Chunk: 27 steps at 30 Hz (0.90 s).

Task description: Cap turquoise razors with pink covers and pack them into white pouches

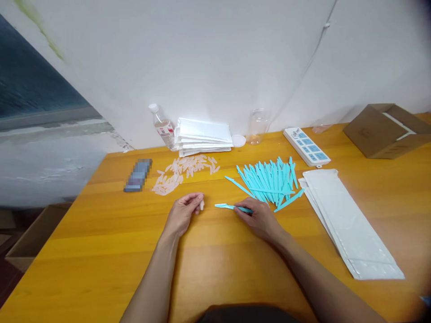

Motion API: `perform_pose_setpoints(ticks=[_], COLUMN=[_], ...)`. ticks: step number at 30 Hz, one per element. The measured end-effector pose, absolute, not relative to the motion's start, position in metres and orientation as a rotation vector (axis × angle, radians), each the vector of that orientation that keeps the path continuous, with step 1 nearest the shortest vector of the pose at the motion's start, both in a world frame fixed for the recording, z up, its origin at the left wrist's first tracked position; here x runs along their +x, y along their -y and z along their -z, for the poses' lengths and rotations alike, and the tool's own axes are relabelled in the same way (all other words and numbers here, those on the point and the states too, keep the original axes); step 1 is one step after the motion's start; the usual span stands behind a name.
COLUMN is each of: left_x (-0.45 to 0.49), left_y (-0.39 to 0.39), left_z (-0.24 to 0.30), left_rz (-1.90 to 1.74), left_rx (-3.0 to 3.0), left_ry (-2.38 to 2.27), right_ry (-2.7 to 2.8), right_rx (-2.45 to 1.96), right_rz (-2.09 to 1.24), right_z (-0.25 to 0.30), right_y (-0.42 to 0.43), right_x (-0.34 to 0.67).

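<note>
My left hand (184, 211) rests on the yellow table (101, 251) and pinches a small pale pink cap (202, 205) between its fingertips. My right hand (257, 216) grips a turquoise razor stick (229, 207) by its handle, the blade end pointing left toward the cap. The two are a short gap apart. Behind the left hand lies a scattered pile of pink caps (183, 172). Behind the right hand lies a heap of turquoise sticks (269, 181).
White pouches (346, 222) are stacked at the right. A power strip (306, 146), a cardboard box (387, 130), a plastic bottle (162, 126), a clear cup (257, 128), a white stack (204, 137) and a dark phone (138, 175) stand farther back.
</note>
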<state>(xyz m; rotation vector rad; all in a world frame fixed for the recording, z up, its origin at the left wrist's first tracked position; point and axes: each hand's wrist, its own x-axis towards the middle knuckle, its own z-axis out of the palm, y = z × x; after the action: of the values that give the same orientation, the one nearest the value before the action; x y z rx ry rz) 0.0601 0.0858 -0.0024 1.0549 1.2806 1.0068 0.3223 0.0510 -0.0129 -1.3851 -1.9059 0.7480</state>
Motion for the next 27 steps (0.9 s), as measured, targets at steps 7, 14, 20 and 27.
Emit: perform_pose_setpoints(ticks=[7, 14, 20, 27], left_x=[0.056, 0.05, 0.052, 0.066], left_y=[-0.077, -0.074, -0.075, -0.069], left_z=[0.012, 0.006, 0.005, 0.009], left_rz=[-0.925, -0.747, -0.746, -0.714], left_rx=[1.048, 1.159, 1.276, 1.166], left_ry=[-1.242, -1.207, -1.292, -1.276], right_ry=[1.912, 1.92, 1.929, 1.942], right_rx=[-1.38, -1.365, -1.356, -1.341], right_rz=[-0.761, -0.797, -0.773, -0.803], right_z=[0.011, 0.012, 0.012, 0.011], right_y=[-0.052, -0.053, -0.054, -0.054], right_x=[0.323, 0.327, 0.33, 0.331])
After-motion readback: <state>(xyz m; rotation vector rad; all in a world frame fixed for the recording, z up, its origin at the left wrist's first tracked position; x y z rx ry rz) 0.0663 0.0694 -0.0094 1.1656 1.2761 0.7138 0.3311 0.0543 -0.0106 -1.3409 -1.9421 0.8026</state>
